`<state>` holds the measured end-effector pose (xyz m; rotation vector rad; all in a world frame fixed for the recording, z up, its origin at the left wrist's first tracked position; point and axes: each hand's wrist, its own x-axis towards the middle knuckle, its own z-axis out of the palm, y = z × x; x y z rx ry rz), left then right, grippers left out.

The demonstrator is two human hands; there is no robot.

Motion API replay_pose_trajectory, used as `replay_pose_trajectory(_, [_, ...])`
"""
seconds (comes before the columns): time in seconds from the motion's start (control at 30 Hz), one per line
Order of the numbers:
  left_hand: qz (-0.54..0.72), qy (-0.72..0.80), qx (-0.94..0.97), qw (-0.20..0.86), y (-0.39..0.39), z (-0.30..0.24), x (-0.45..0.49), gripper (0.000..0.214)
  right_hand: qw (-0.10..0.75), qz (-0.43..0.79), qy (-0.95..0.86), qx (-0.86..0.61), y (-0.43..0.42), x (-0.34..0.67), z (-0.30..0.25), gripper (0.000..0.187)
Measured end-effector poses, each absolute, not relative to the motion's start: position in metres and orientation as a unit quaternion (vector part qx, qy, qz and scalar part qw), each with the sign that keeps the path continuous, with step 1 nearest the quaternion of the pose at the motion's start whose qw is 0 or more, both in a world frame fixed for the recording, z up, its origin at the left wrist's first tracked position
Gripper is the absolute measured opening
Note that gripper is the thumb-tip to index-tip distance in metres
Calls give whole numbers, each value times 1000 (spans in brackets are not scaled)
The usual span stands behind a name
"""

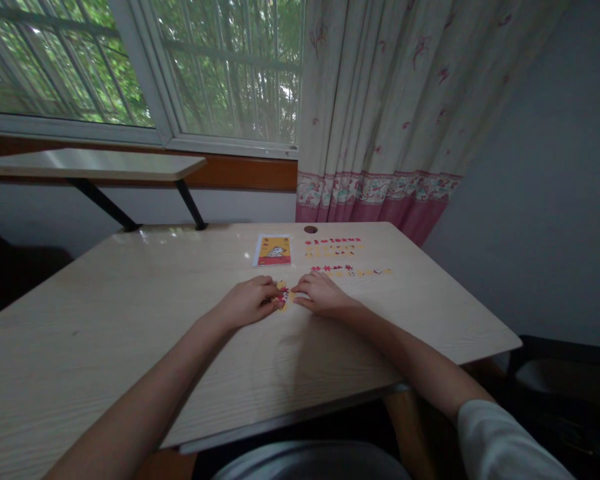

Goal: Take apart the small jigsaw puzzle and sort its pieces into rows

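Here, in front of the picture card (274, 251), the left hand (253, 300), thumb and fingers parted, seemingly steadies clustered puzzle pieces (283, 293); the right hand (321, 294), grip unclear, touches a yellow piece (293, 296).

1. Tabletop (130, 320): pale, wood-grained; round hole (311, 229) near far edge.
2. Upper left: raised shelf (90, 163), black legs (191, 205) standing on tabletop.
3. Centre: yellow-and-red picture card (275, 251), flat.
4. Right of centre: small red and yellow pieces (344, 253), in rows.
5. Below card: piece cluster (283, 293), partly hidden.

Dim; daylight from window (225, 73); soft shadow on desk (325, 360); edges stretched.
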<state>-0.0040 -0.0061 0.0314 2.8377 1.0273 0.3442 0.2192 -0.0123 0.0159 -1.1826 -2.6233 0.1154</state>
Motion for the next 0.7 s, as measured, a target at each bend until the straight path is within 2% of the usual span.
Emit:
replay_pose_trajectory(0.17, [113,342,932,44,-4,28,-4,28,152,93,-902,-394,-12,222,19,20])
replay_pose_trajectory(0.37, [126,332,934,27,-4,27,-2,28,144,126,-890,-414,-13,226,21,17])
replay_pose_trajectory(0.7, [148,328,932,44,-13,25,14,25,204,190,-873,-401,-9,230,18,13])
